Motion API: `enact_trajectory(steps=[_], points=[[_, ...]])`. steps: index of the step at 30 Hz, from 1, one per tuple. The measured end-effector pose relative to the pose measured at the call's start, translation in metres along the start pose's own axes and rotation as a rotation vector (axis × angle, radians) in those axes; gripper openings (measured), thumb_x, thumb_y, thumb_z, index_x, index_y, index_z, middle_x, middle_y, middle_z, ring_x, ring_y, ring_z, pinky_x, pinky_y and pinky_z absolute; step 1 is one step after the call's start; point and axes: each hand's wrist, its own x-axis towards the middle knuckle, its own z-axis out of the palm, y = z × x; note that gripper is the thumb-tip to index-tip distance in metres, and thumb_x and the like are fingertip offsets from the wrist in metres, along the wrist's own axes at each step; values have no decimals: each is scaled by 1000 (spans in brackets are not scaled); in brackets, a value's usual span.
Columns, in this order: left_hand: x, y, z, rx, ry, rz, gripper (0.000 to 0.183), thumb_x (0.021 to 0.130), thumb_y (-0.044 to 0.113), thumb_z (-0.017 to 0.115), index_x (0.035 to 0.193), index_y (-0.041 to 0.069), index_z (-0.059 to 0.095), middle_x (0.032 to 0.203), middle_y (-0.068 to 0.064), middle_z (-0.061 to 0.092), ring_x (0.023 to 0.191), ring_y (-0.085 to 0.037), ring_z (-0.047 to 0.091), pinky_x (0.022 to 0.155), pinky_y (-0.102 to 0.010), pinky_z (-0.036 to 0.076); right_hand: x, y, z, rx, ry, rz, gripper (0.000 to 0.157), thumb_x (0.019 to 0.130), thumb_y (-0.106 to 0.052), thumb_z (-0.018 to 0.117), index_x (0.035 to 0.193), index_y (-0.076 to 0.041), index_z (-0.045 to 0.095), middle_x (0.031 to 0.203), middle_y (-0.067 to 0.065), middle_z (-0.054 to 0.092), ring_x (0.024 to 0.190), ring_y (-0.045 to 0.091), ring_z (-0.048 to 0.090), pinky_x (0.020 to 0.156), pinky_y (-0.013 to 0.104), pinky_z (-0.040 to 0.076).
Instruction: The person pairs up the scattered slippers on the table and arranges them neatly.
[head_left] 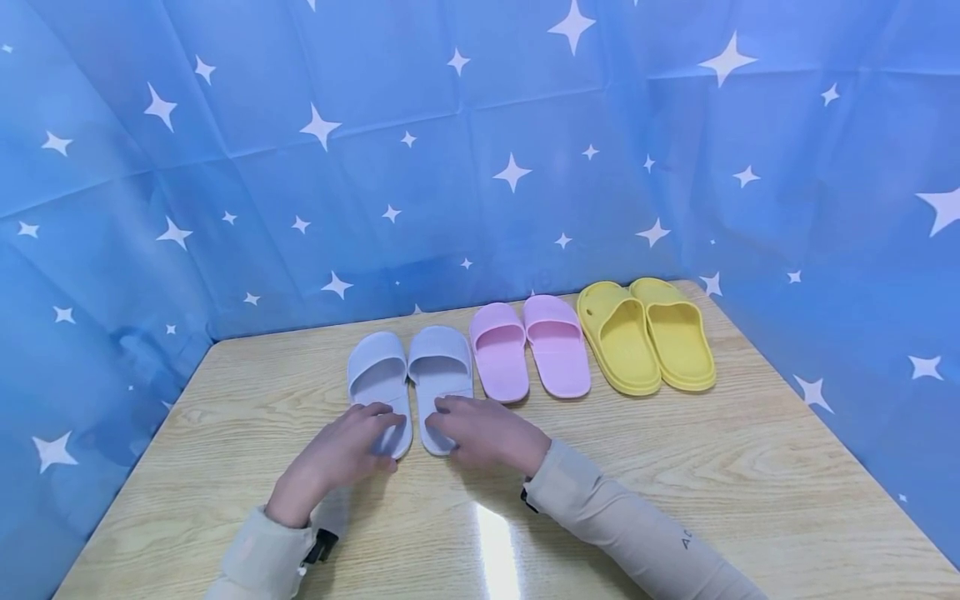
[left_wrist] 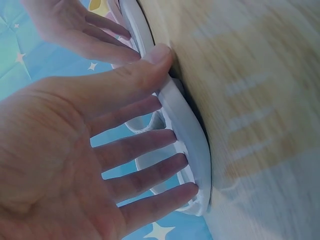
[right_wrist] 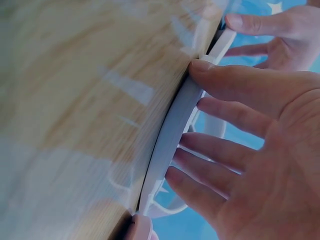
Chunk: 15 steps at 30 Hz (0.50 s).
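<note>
A pair of pale grey-lavender slippers lies side by side on the wooden table, toes toward the curtain. My left hand is over the heel half of the left grey slipper, fingers fairly straight and spread. In the left wrist view its fingertips meet the slipper's side edge, with the thumb by the heel end. Over the heel half of the right grey slipper is my right hand. Its extended fingers and thumb touch that slipper's edge in the right wrist view. Neither hand is curled around a slipper.
Just right of the grey pair lie two pink slippers, then two yellow clogs. All stand along the far edge of the wooden table. A blue curtain with white stars hangs behind and along both sides.
</note>
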Motion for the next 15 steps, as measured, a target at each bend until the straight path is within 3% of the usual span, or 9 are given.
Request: enact_trajectory(steps=[15], points=[[-1, 0, 0, -1, -46, 1, 62, 88, 24, 81, 144, 6, 59, 152, -23, 52, 139, -48, 49, 113, -64, 43, -1, 2, 0, 32, -58, 25, 53, 97, -19, 70, 148, -24, 55, 163, 9, 45, 151, 25, 43, 117, 44, 47]])
